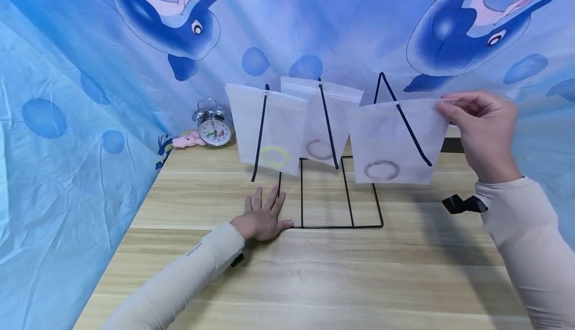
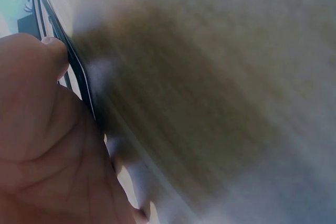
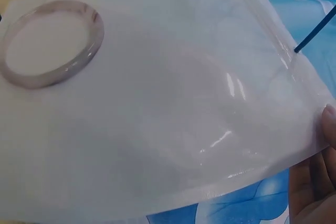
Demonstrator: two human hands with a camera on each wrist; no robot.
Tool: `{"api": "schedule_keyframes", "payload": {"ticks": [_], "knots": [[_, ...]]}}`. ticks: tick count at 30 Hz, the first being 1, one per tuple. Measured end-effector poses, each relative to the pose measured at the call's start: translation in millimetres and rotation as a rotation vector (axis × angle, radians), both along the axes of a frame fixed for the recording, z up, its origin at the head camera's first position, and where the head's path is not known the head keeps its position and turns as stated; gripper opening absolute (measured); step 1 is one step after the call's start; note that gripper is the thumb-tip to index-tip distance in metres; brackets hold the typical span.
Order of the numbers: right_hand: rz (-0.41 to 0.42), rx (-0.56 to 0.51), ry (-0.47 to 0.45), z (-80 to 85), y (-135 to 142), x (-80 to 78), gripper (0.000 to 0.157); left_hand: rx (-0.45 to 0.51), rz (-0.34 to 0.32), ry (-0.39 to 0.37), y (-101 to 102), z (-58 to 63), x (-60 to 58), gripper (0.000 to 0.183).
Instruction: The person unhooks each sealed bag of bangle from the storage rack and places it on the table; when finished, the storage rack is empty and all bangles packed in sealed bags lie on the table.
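Bag (image 1: pixel 395 143) holding a ring (image 3: pixel 94 35) hangs on the rack (image 1: pixel 332 227) at right; our right hand (image 1: pixel 488 133) pinches the bag's upper-right corner, our left hand (image 1: pixel 262 218) lies spread at the near-left corner.

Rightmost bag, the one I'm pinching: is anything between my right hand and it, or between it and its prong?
Nothing visible. Your right hand pinches the bag directly at its upper right corner, and the black prong meets it near the top edge, its free end in front of the bag.
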State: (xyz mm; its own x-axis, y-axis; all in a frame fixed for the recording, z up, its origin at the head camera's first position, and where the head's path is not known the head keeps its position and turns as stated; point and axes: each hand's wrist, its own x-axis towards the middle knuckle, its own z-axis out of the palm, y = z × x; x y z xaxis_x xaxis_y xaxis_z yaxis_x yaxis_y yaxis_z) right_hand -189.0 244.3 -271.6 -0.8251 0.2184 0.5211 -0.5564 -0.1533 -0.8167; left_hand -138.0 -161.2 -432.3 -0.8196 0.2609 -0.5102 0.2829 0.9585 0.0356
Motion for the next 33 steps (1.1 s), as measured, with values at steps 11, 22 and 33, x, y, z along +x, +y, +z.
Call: {"api": "schedule_keyframes", "payload": {"ticks": [11,22,33], "knots": [[0.076,-0.132,0.034,-4.0,1,18.3,0.021,-0.024,0.002,0.003,0,-0.1,-1.6,0.087],[0.125,-0.144,0.049,-8.4,6,38.0,0.021,-0.026,0.009,-0.002,1,4.4,-3.1,0.087],[0.137,-0.044,0.071,-15.6,20,64.4,0.015,0.001,0.029,-0.018,-1,-13.5,-5.1,0.09]]}}
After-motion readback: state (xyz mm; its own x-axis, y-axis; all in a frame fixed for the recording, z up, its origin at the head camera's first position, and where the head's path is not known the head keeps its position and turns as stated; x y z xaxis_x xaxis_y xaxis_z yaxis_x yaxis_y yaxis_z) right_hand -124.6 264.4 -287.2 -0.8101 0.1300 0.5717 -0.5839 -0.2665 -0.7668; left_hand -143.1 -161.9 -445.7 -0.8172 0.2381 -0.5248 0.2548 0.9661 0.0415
